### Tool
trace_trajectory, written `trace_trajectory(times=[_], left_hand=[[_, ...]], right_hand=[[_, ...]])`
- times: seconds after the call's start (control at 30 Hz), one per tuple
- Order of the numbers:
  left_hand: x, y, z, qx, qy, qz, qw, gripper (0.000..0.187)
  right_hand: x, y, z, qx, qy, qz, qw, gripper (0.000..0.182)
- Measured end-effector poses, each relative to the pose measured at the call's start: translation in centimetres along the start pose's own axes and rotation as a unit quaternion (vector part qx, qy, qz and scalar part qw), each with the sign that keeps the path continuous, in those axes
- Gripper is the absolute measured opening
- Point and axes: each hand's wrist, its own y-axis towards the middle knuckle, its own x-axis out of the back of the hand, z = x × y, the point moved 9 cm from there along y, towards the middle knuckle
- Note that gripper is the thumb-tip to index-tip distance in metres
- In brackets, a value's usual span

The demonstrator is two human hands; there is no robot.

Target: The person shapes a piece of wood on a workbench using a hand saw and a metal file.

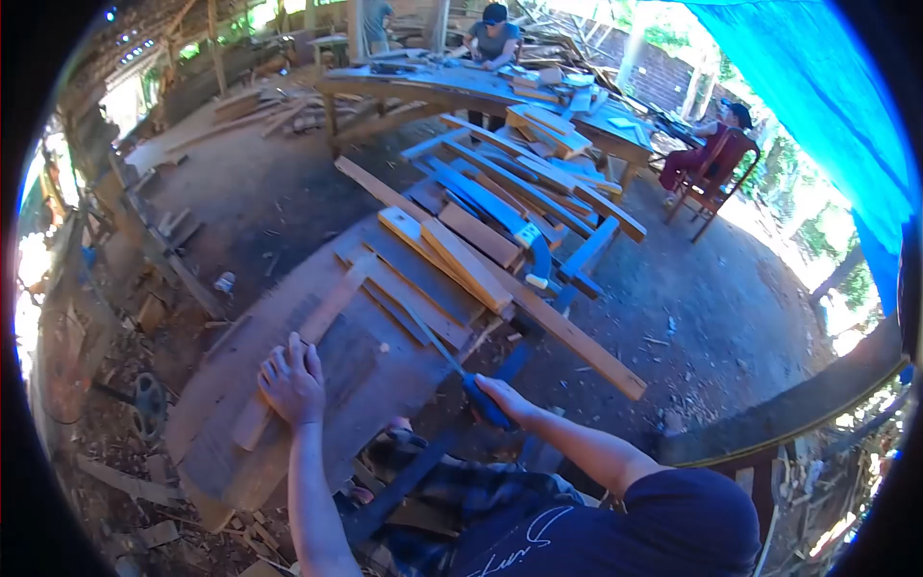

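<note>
Closest to the camera is my own dark blue T-shirt (687,510), white lettering across its front, with plaid cloth (495,492) over my legs beside the bench (207,457). On the bench, towards its left side, lies a long, narrow board (332,310). My left hand (294,383) rests palm down across it, fingers loosely spread. Just off the bench's right edge, my right hand (508,402) is wrapped around the blue handle of a saw (488,402). Its thin blade slants back over the bench towards the board's far end; whether it touches the wood I can't tell. Slim strips (396,313) lie on the bench, right of the board. At the bench's far end sit thick timber pieces (466,260), and a long plank (577,341) sticks out to the right. Beyond the bench there's a big heap of lumber (534,188), then a long worktable (413,88) where a person in a cap (494,40) leans over. Far right of the bench, someone sits on a wooden chair (723,173).
</note>
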Motion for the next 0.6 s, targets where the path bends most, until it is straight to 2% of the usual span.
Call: trace_trajectory(times=[0.27,0.33,0.37,0.4,0.43,0.47,0.5,0.53,0.6], left_hand=[[-0.2,0.4,-0.4,0.008,-0.002,0.009,1.000,0.033],[-1.0,0.3,0.3,0.051,-0.022,0.062,0.996,0.035],[-0.9,0.1,0.0,0.045,-0.014,0.038,0.998,0.036],[-0.9,0.3,-0.2,0.045,0.000,0.019,0.999,0.037],[-1.5,0.4,-0.4,0.049,-0.048,0.023,0.997,0.037],[-1.9,0.7,-0.4,0.060,-0.090,0.029,0.994,0.038],[-1.7,1.0,-1.0,0.066,-0.088,0.033,0.993,0.040],[-1.6,1.0,-1.7,0.073,-0.066,0.058,0.994,0.040],[-1.7,1.6,-1.8,0.090,-0.037,0.079,0.992,0.039]], right_hand=[[0.6,0.1,0.3,0.007,0.017,-0.017,1.000,0.056],[0.4,0.2,-1.1,-0.054,0.078,0.012,0.995,0.053],[0.6,0.0,-1.7,-0.066,0.085,0.016,0.994,0.053],[0.6,-0.1,-1.3,-0.042,0.120,0.017,0.992,0.050],[0.2,0.1,-1.1,-0.027,0.152,0.024,0.988,0.048],[-0.1,-0.4,0.3,0.008,0.112,0.019,0.994,0.046],[-0.8,-1.3,2.2,0.048,0.072,0.018,0.996,0.045],[-1.9,-1.6,2.4,0.027,0.071,0.043,0.996,0.045],[-2.9,-1.5,5.0,0.105,-0.053,0.054,0.992,0.047]])
